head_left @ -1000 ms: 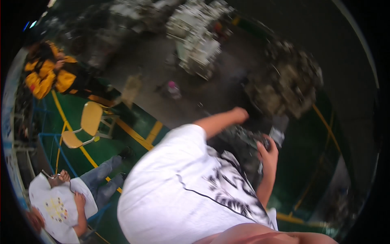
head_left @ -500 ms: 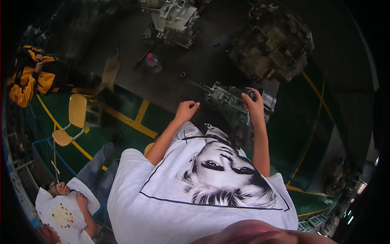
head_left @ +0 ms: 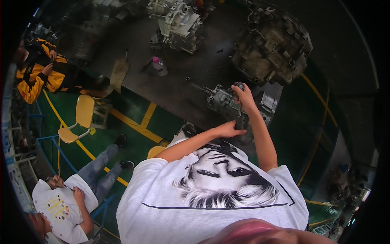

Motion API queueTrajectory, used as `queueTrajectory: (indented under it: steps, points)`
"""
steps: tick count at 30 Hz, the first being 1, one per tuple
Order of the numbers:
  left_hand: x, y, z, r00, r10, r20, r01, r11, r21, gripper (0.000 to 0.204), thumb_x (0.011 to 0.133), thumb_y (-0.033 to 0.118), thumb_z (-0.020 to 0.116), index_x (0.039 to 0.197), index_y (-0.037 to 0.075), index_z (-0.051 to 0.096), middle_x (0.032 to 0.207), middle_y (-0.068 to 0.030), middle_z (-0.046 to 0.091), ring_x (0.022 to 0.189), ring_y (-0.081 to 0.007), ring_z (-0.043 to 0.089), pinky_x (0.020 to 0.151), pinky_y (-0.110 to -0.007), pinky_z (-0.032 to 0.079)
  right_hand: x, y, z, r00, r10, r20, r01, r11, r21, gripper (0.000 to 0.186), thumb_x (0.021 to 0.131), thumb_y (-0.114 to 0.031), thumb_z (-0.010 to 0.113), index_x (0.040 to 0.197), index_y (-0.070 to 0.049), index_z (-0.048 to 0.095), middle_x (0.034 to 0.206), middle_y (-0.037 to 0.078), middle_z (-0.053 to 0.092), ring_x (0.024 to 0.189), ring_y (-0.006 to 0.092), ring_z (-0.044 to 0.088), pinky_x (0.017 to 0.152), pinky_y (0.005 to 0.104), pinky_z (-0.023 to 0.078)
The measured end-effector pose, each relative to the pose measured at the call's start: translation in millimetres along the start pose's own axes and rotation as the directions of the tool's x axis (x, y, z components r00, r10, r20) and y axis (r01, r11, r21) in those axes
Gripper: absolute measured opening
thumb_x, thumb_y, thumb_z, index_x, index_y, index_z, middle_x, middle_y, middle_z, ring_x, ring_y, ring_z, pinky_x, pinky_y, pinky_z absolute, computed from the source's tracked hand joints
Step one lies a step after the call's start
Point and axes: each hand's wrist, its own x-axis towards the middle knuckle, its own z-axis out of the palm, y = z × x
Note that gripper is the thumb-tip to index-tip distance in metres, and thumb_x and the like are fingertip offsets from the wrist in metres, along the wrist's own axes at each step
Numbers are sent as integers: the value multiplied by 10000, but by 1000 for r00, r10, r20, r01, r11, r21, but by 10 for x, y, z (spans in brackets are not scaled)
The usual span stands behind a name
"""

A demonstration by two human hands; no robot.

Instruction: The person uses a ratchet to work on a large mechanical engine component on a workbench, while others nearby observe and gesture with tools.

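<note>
My right hand [head_left: 243, 94] is closed on a ratchet wrench [head_left: 240, 109], held upright in the picture over a silver metal housing [head_left: 221, 97] at the edge of the worktable. My left hand [head_left: 230, 129] is below the wrench, near the housing's lower part, with its fingers reaching rightward, apart and apparently holding nothing. A small socket [head_left: 187, 79] and a bottle with a pink cap [head_left: 160, 67] lie to the upper left on the dark table [head_left: 142, 89].
A light gearbox [head_left: 174, 26] and large dark casing [head_left: 270, 49] occupy the table. A yellow chair [head_left: 83, 112] stands left on green flooring. A co-worker in a yellow-black jacket [head_left: 28, 89] is upper left; another in a white T-shirt [head_left: 61, 209] sits lower left.
Since half a second ago, my left hand has moved right and down toward the housing. My right hand has shifted slightly up and left with the wrench.
</note>
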Motion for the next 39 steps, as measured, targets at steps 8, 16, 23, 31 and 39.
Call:
queueTrajectory:
  steps: [8,16,23,31,39]
  points:
    - [100,154,268,989,-145,-6,106,755,-648,303,925,287,493,1063,21,453,831,-100,612,639,-187,623,586,-307,529,207,-71,-16,968,-233,-95,176,897,-404,364,813,-327,623,904,-10,470,647,109,543,491,178,530,432,316,415]
    - [140,-82,431,978,-144,-148,16,767,-642,250,929,280,469,1003,42,447,704,-91,586,562,-193,606,518,-308,506,223,48,-101,906,-423,-35,248,595,-765,472,793,-457,562,917,-7,495,883,253,610,868,437,571,713,478,438]
    - [-229,-272,371,947,-112,-301,-57,863,-501,307,913,355,501,970,64,423,650,-51,516,506,-125,525,462,-256,460,329,443,-35,944,-330,-16,325,937,-131,421,761,-389,670,934,-12,594,814,33,576,764,129,506,731,263,398]
    - [-361,-75,85,961,-145,-238,10,872,-489,346,919,389,471,1018,64,407,635,-55,528,473,-122,508,425,-246,416,710,917,82,888,-386,-251,440,873,211,387,926,-320,398,1021,-17,620,848,9,614,776,110,548,713,233,408]
    - [-378,28,-178,954,-193,-229,90,914,-395,354,916,394,455,1042,67,404,599,-59,531,405,-122,504,367,-245,381,819,955,317,703,-676,-221,659,736,-154,456,784,-146,703,1153,18,491,1024,94,569,917,175,524,835,304,416]
